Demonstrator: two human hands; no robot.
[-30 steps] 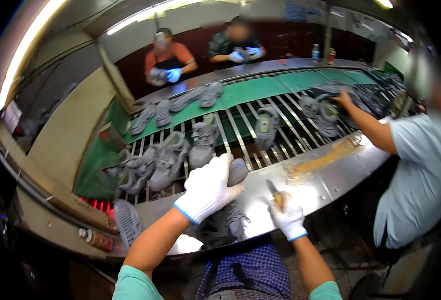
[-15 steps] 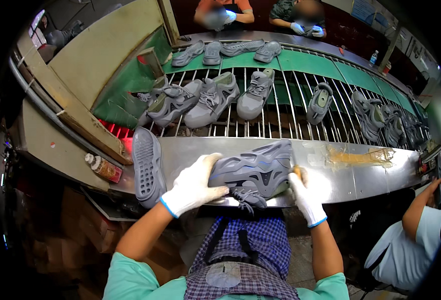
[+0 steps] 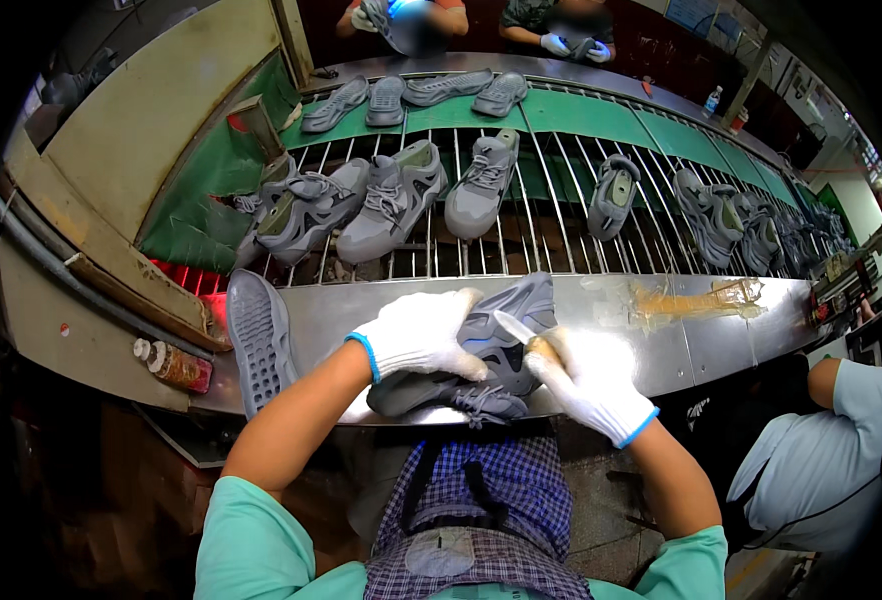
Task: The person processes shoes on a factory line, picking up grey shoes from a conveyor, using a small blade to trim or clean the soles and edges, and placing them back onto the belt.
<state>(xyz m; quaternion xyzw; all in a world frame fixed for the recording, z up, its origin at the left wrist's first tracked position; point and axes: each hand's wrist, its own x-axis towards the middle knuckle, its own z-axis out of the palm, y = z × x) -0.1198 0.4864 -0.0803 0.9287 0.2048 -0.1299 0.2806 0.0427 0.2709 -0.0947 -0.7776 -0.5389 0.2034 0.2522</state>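
Observation:
A grey sneaker (image 3: 501, 368) lies on its side on the metal ledge in front of me, its laces toward me and its thick sole on the far side. My left hand (image 3: 424, 335), in a white knit glove, wraps over its forefoot and midsole. My right hand (image 3: 586, 372), gloved the same way, grips a small tool (image 3: 514, 328) with a pale flat tip and a brown handle. That tip is close to the shoe's side; whether it touches cannot be seen. Left of the sneaker, a loose grey outsole (image 3: 258, 340) rests with its pitted face up.
Beyond the ledge (image 3: 641, 345), a rack of metal bars (image 3: 551, 205) carries several grey sneakers (image 3: 391, 205). Soles (image 3: 386, 100) lie on the green strip behind. A stained bottle (image 3: 173, 365) lies at left. Two gloved co-workers sit opposite; another person (image 3: 811, 440) is at right.
My left hand has shifted right over the sneaker's side, and the shoe has turned somewhat. My right hand has come left, bringing the tool's pale tip into sight near the shoe.

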